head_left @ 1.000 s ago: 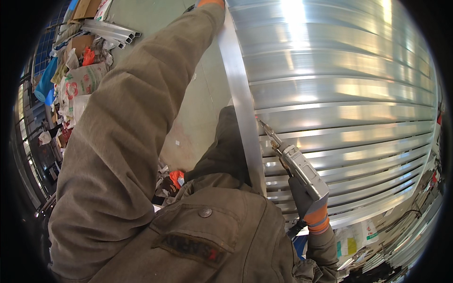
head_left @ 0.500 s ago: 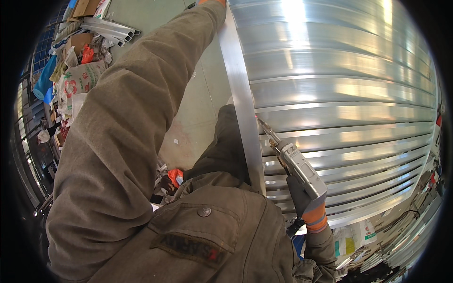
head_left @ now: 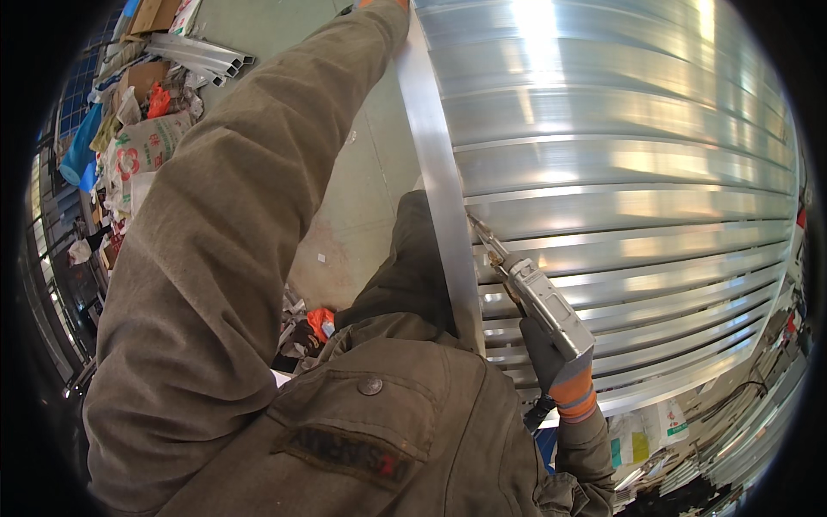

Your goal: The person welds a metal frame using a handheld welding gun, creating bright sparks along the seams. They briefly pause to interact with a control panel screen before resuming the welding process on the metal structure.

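My right hand (head_left: 544, 357), in a grey glove with an orange cuff, is closed round a silver, boxy handheld welding gun (head_left: 551, 303). The gun's narrow nozzle points up and left, its tip at the inner side of a flat metal edge bar (head_left: 438, 164), where the slats meet it. A wide panel of shiny metal slats (head_left: 551, 159) spreads to the right of that bar. My left arm stretches far forward; only the orange glove cuff of my left hand (head_left: 385, 3) shows at the top edge, beside the bar's far end. Its fingers are out of the picture.
Square metal tubes (head_left: 202, 53), printed sacks (head_left: 146, 146), cardboard and a blue roll (head_left: 79, 146) are heaped along the left. A red bag (head_left: 320, 323) lies on the floor near my leg. Plastic bags (head_left: 648, 433) and metal lengths lie beyond the panel, lower right.
The red glow at the gun's tip has gone. Otherwise the gun, both arms and the panel are nearly where they were, with only a very slight shift of the view.
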Demonstrator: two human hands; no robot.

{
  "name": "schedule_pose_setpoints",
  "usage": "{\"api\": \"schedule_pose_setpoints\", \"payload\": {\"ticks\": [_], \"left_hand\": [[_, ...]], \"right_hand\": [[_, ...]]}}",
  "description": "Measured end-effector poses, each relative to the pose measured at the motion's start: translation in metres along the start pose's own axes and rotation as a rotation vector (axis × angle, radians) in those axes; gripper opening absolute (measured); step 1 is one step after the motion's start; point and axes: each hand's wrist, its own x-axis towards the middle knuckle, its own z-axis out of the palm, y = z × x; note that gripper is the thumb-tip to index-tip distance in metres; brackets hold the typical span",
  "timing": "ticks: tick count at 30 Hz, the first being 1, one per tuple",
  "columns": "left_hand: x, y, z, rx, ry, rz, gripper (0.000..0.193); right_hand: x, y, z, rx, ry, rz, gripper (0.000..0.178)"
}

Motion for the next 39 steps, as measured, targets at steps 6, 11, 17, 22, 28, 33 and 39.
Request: {"api": "schedule_pose_setpoints", "payload": {"ticks": [6,11,17,22,28,33,39], "left_hand": [[-0.0011,0.0017,-0.0011,-0.01,0.002,0.012,0.079],[-0.0013,-0.0008,-0.0028,-0.016,-0.002,0.02,0.079],[-0.0009,-0.0003,0.0043,-0.043,-0.005,0.035,0.08],[-0.0006,0.0002,0.0044,-0.056,-0.007,0.052,0.08],[-0.0014,0.0014,0.005,-0.056,-0.013,0.063,0.081],[-0.0015,0.0025,0.0058,-0.056,-0.017,0.076,0.081],[-0.0004,0.0025,0.0048,-0.057,-0.023,0.089,0.082]], "right_hand": [[-0.0001,0.0025,0.0016,0.006,-0.007,-0.025,0.029],[-0.0004,-0.0009,0.0003,0.01,-0.015,-0.019,0.029],[-0.0009,-0.0016,-0.002,-0.01,-0.025,-0.042,0.03],[0.0004,-0.0017,-0.0006,-0.011,-0.008,-0.066,0.03],[-0.0014,-0.0031,-0.0052,-0.037,-0.048,-0.048,0.029],[-0.0051,-0.0017,-0.0044,0.006,-0.053,0.011,0.031],[-0.0048,-0.0032,-0.005,0.008,-0.051,0.006,0.032]]}}
